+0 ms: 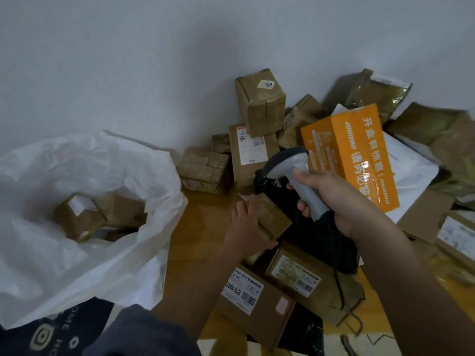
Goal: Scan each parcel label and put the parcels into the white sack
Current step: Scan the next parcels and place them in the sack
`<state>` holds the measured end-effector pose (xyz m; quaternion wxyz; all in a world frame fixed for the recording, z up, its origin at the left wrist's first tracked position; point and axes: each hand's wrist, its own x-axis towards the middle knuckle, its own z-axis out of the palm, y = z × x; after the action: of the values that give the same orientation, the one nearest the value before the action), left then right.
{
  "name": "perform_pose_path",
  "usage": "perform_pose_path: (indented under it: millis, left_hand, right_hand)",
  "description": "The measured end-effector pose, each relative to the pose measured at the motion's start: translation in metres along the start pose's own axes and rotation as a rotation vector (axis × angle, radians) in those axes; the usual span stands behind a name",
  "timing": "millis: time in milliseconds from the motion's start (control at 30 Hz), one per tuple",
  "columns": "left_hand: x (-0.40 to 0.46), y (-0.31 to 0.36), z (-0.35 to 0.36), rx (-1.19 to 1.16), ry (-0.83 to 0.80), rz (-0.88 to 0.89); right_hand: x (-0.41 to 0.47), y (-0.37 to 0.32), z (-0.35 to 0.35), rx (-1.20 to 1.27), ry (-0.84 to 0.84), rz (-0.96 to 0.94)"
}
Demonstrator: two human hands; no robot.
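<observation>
Small brown parcel (270, 217) mid-pile, on the floor right of the white sack (84, 214). Left hand (245, 233) lies on it, fingers extended, thumb at its near edge. Right hand (336, 199) wraps the grey scanner (295, 173) handle. Orange box (352, 152) far right.

I see a crumpled white sack (84, 201) lying open on the left, brown boxes already inside. A small taped brown parcel (270, 217) lies tilted on the wooden floor, against a black bag. More cardboard parcels (259, 106) pile by the wall, beside an orange box (352, 152).
</observation>
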<state>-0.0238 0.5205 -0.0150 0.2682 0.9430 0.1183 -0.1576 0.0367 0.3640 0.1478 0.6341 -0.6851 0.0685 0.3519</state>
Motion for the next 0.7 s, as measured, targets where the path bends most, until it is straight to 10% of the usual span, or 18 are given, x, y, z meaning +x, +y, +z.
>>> perform_pose_path:
  millis: [700]
  left_hand:
    - [-0.072,-0.043,-0.107,-0.957,0.834,-0.067]
  right_hand:
    - [0.041,0.005,0.05,0.209,0.135,0.056]
